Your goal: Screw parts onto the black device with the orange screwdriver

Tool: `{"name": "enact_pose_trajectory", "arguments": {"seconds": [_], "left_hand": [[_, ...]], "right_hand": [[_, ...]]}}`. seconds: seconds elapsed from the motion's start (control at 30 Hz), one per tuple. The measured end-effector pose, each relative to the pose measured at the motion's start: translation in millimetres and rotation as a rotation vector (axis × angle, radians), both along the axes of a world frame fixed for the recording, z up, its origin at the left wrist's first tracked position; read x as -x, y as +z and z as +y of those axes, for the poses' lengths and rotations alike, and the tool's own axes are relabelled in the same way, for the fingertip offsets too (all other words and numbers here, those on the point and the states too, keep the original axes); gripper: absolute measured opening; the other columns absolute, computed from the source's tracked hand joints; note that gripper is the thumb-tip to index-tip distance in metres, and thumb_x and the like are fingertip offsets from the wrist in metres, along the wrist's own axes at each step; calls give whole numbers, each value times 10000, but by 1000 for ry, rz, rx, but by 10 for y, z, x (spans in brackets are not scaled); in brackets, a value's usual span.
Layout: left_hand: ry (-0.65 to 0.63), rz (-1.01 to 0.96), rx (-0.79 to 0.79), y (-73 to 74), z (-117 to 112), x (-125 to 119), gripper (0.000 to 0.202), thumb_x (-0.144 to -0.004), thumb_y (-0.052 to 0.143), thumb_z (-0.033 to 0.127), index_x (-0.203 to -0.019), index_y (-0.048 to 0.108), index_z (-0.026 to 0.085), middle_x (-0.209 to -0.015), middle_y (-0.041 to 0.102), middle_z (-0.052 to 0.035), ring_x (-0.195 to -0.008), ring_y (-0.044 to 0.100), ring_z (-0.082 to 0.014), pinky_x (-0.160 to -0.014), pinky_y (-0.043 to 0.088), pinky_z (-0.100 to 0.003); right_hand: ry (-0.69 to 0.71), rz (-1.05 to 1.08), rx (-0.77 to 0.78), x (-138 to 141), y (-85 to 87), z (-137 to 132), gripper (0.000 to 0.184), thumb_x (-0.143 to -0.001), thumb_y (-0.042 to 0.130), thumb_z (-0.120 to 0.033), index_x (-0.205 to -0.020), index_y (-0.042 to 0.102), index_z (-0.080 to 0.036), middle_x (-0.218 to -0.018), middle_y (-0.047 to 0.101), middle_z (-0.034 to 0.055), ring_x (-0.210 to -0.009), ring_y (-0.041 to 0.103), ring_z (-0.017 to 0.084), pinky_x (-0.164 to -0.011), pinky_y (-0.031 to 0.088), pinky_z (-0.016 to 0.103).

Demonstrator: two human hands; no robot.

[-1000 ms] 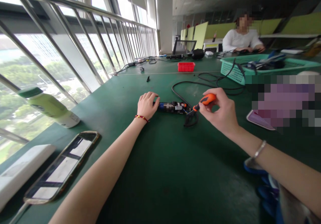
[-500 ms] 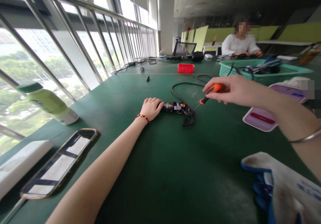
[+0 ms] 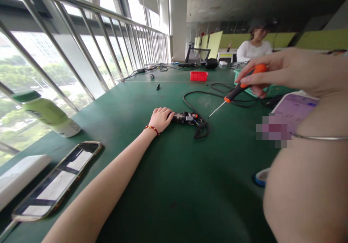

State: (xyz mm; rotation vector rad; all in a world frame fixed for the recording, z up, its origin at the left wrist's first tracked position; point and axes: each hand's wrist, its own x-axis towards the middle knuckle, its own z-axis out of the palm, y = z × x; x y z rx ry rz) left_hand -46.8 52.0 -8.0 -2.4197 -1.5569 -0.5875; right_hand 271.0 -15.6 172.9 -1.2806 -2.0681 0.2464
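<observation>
1. One black device [image 3: 186, 118] is lying on its side on the green table [image 3: 168, 185], roughly mid-table, exposing small grey, orange and blue parts toward its right end.
2. Person's left hand [image 3: 161, 119] is gripping the device's left end, palm down, its fingers lying together and its thumb closing in; the undersides of the fingers are hiding from view. A red bracelet [image 3: 152, 128] is circling that wrist.
3. Black cable [image 3: 187, 95] is looping behind the device and bunching just beside its right end.
4. Person's right hand [image 3: 280, 70] is pinching the orange-and-black handle of a screwdriver [image 3: 239, 89] between thumb and fingers. The shaft is slanting down to the left, its tip pointing near the device's right end but standing apart from it.
5. Beyond the device, a red tray [image 3: 198, 76] is sitting farther back; a green basket [image 3: 284, 90] is showing partly behind the right hand.
6. Under the right forearm, a purple-screened phone [image 3: 295, 108] is lying partly covered.
7. At the left, a dark-framed phone [image 3: 61, 179] is lying between a white box [image 3: 23, 176] and the left forearm; a green-capped bottle [image 3: 46, 112] is standing near the railing [image 3: 81, 29].
8. Across the table, another person in white [image 3: 255, 51] is sitting.
</observation>
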Motion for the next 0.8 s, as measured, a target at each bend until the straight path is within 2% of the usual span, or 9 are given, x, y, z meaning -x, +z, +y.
{"name": "enact_pose_trajectory", "arguments": {"seconds": [0.07, 0.1, 0.2, 0.27, 0.33, 0.47, 0.63, 0.8], "left_hand": [[4, 13, -7, -3, -2, -1, 390, -936, 255, 392, -953, 598, 209, -954, 625, -56, -927, 530, -202, -887, 343, -362], [7, 22, -12, -4, -4, -2, 391, -937, 251, 392, -955, 596, 211, -951, 624, -54, -924, 530, -201, -885, 344, -361], [15, 36, -19, -6, -11, -6, 395, -940, 245, 391, -958, 593, 206, -941, 621, -53, -916, 530, -197, -883, 345, -355], [16, 35, -19, -7, -12, -8, 395, -940, 246, 391, -954, 594, 203, -936, 621, -54, -909, 530, -196, -883, 346, -354], [15, 31, -20, -8, -12, -9, 393, -939, 250, 390, -949, 595, 203, -930, 620, -56, -903, 530, -196, -882, 345, -355], [15, 28, -26, -12, -8, -9, 390, -938, 252, 391, -950, 595, 206, -938, 620, -57, -900, 529, -197, -881, 342, -358], [15, 34, -32, -16, -6, -9, 396, -939, 244, 392, -949, 593, 204, -941, 618, -58, -892, 526, -200, -871, 346, -356], [21, 39, -28, -10, -9, -12, 396, -939, 244, 393, -950, 592, 204, -938, 617, -57, -885, 524, -201, -864, 348, -355]], "right_hand": [[144, -34, 270, 4, -153, 41, 259, -683, 688, -362, -879, 724, -196, -573, 675, 13, -468, 613, 106, -452, 483, 239], [174, -36, 330, 5, -219, 86, 286, -710, 662, -362, -936, 712, -193, -639, 701, 38, -513, 636, 121, -487, 502, 256], [72, -13, 280, 42, -331, 222, 258, -701, 660, -322, -886, 715, -151, -588, 693, 49, -481, 627, 134, -470, 474, 268], [-2, 11, 292, 112, -331, 249, 218, -692, 668, -269, -869, 715, -150, -564, 684, 42, -479, 621, 139, -470, 465, 276], [-18, 11, 339, 203, -299, 221, 197, -704, 663, -251, -876, 717, -169, -597, 690, 44, -516, 630, 153, -512, 485, 300], [130, -42, 295, 342, -261, 163, 209, -723, 664, -341, -886, 716, -222, -625, 683, 39, -558, 630, 188, -557, 499, 353], [296, -54, 249, 422, -333, 253, 175, -743, 643, -359, -865, 713, -255, -587, 667, 13, -536, 635, 192, -517, 503, 338], [314, -46, 265, 488, -352, 273, 167, -740, 646, -355, -848, 712, -245, -579, 665, 8, -532, 641, 187, -513, 525, 333]]}}
